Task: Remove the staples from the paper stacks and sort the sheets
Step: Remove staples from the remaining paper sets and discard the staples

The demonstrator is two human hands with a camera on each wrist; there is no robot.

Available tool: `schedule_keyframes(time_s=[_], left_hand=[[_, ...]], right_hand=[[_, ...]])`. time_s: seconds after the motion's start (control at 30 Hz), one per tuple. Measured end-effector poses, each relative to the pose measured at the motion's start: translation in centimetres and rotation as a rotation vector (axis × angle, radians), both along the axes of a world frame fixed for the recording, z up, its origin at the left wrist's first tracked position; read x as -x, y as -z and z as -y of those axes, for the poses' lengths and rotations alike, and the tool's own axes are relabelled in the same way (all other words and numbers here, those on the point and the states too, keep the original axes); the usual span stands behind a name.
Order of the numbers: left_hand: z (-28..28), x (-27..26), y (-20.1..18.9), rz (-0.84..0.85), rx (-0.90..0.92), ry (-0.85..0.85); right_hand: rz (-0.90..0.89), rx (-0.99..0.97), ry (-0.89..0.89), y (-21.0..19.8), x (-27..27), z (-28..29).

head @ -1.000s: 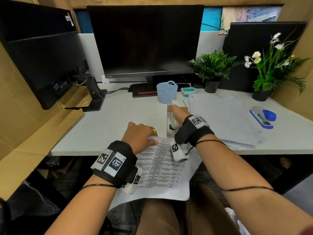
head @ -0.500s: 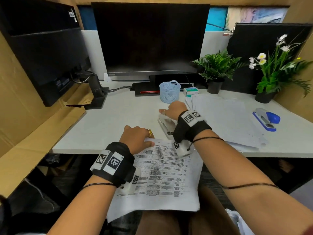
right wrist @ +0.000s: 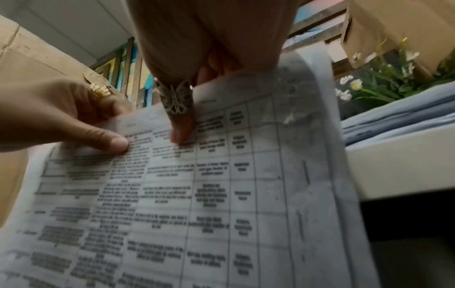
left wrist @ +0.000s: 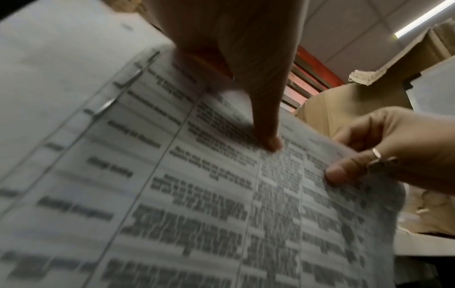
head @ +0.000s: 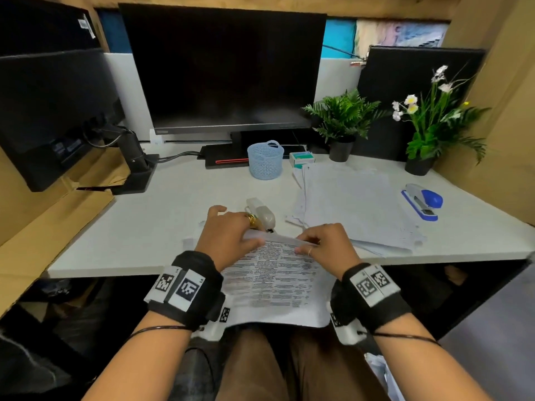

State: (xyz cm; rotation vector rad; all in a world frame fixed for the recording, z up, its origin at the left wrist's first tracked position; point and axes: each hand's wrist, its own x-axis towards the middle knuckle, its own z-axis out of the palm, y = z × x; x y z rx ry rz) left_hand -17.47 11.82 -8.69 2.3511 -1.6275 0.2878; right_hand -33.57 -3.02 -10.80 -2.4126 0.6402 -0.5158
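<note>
A printed paper stack (head: pixel 278 279) with table text hangs over the desk's front edge onto my lap. My left hand (head: pixel 246 241) pinches its top edge at the left, thumb on the print (left wrist: pixel 269 141). My right hand (head: pixel 311 246) pinches the same edge at the right, ringed thumb on top (right wrist: pixel 181 132). The top edge is lifted off the desk. A white staple remover (head: pixel 262 214) lies on the desk just behind my left hand. Short thin marks run along the sheet's margin (left wrist: pixel 105 105); I cannot tell if they are staples.
A loose pile of sheets (head: pixel 356 204) lies to the right on the white desk (head: pixel 150 227), with a blue stapler (head: pixel 422 201) beyond it. A blue basket (head: pixel 265 159), a small staple box (head: pixel 301 158), two potted plants and monitors stand at the back.
My right hand has let go of the staple remover, which now lies on the desk, and come back to the paper's top edge. Both hands now pinch that edge and lift it.
</note>
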Motion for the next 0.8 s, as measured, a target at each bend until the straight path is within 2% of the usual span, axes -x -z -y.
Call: schedule_keyframes(time_s=[0.07,0.17,0.27,0.5,0.6,0.67,0.73,0.8], left_hand=[[0.3,0.9,0.6,0.06,0.137,0.078],[0.7,1.9,1.9,0.199,0.429,0.221],[1.2,3.0,3.0,0.18,0.63,0.256],[2.3,3.4,3.5,0.224,0.715,0.253],[2.7,3.6,3.2,0.199,0.701,0.29],[3.2,3.9,3.3,0.195,0.633,0.322],[3.4,4.3,3.3,0.068,0.551,0.291],[3.7,4.6,3.6,-0.129,0.511,0.226]], right_hand=[[0.104,0.075,0.033,0.9,0.9,0.1],[0.391,0.263,0.037,2.5,2.5,0.5],[0.584,0.324,0.021,3.2,3.8,0.5],[0.696,0.45,0.013,2.9,4.5,1.3],[0.57,0.478,0.003,2.5,5.1,1.6],[0.287,0.501,0.025,1.2,5.8,2.0],[-0.062,0.464,0.097,-0.2,7.2,2.8],[-0.145,0.374,0.191,-0.9,9.3,4.0]])
